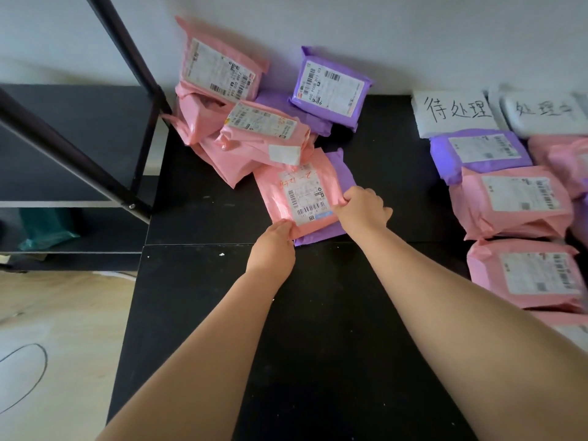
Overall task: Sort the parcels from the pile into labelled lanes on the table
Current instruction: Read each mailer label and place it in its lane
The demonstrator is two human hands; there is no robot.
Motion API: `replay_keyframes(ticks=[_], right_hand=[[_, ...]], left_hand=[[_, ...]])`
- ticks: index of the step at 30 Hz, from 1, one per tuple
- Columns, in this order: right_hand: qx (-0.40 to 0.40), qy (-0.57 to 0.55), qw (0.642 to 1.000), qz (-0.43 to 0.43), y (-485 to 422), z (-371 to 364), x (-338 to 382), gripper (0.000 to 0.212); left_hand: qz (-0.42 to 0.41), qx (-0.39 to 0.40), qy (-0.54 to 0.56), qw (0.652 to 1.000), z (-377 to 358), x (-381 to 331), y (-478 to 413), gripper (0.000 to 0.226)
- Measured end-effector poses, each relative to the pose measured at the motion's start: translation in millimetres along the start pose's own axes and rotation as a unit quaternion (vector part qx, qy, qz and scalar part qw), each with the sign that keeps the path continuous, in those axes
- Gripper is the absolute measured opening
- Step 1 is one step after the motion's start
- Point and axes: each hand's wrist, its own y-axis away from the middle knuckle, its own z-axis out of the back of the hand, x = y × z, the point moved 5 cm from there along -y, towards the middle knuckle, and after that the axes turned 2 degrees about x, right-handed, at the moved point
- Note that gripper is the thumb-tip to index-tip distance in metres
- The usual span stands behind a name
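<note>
Left grip (275, 240) pinches the near left corner of a pink parcel (296, 192); right grip (362, 208) clasps its right edge. The parcel sits label-up over a purple parcel (345, 173), mid black surface (318, 313), just near of the pile (254, 132) heaped against the far wall. Far right, a handwritten white label (455, 113) heads a lane of sorted parcels (509, 202), purple then pink, running nearward.

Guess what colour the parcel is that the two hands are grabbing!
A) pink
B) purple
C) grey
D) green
A: the left hand and right hand both grip the pink parcel, which lies on top of a purple parcel.
</note>
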Motion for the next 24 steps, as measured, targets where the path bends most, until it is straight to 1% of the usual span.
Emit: replay_keyframes(ticks=[2, 7, 11, 14, 16, 19, 21, 24], right_hand=[[-0.013, -0.016, 1.0, 0.008, 7.1, 2.5, 0.4, 0.013], [-0.063, -0.055, 0.996, 0.024, 29.7, 16.0, -1.0, 0.024], [-0.104, -0.081, 0.991, 0.03, 50.8, 25.3, -5.6, 0.02], [-0.112, -0.091, 0.989, 0.04, 69.4, 36.5, -11.0, 0.022], [-0.119, -0.085, 0.987, 0.061, 82.9, 46.7, -16.3, 0.022], [-0.126, -0.059, 0.983, 0.118, 102.2, 61.2, -23.3, 0.02], [-0.127, -0.032, 0.979, 0.155, 112.8, 68.5, -28.7, 0.022], [-0.129, -0.016, 0.971, 0.199, 128.6, 77.4, -38.0, 0.025]], left_hand=[[-0.004, 0.0, 0.001, 1.0, 1.1, 2.3, 4.6, 0.046], [-0.021, -0.026, 0.017, 0.999, 11.6, 1.2, 20.9, 0.049], [-0.045, -0.068, 0.02, 0.996, 27.4, -10.7, 33.4, 0.046], [-0.071, -0.106, 0.009, 0.992, 40.0, -21.5, 46.4, 0.045], [-0.098, -0.13, 0.002, 0.987, 45.5, -30.7, 56.3, 0.046], [-0.136, -0.158, -0.002, 0.978, 48.4, -47.9, 72.0, 0.053], [-0.153, -0.165, -0.039, 0.974, 45.9, -63.0, 82.7, 0.059], [-0.179, -0.163, -0.144, 0.959, 32.7, -83.5, 97.0, 0.059]])
